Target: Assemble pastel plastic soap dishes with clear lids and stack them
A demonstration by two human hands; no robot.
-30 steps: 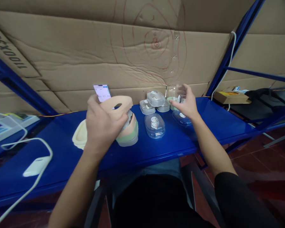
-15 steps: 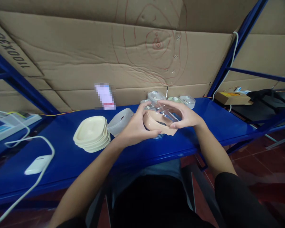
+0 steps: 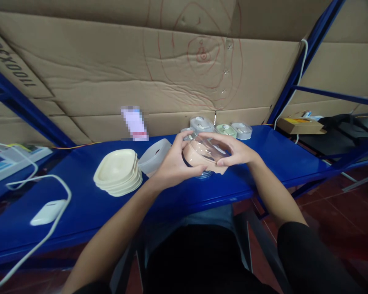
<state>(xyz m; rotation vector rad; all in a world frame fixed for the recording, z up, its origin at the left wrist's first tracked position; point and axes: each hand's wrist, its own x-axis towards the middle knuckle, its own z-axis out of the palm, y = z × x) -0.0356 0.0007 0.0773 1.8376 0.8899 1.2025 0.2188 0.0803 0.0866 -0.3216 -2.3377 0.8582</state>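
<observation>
Just above the blue shelf, my left hand point(image 3: 176, 163) grips the left side of a peach-coloured plastic container point(image 3: 196, 158). My right hand point(image 3: 236, 151) holds a clear lid point(image 3: 211, 149), which lies over the top of the container at a slight tilt. Whether the lid is seated on the rim cannot be made out. Clear plastic pieces point(image 3: 206, 174) show on the shelf under the container. Left of my hands, a frosted grey container point(image 3: 155, 155) leans beside a stack of cream-coloured square pieces point(image 3: 118, 169).
Behind my hands stand lidded containers: a grey one point(image 3: 201, 122), a green one point(image 3: 227, 130) and another grey one point(image 3: 242, 130). A phone-like object point(image 3: 135, 124), blurred out, leans on the cardboard point(image 3: 95, 77). A white case point(image 3: 47, 212) and cable point(image 3: 69, 196) lie on the blue shelf point(image 3: 82, 204).
The clear lid, steeply tilted before, has come down flatter over the peach container. My right hand has shifted slightly left with it, and more of the green container shows.
</observation>
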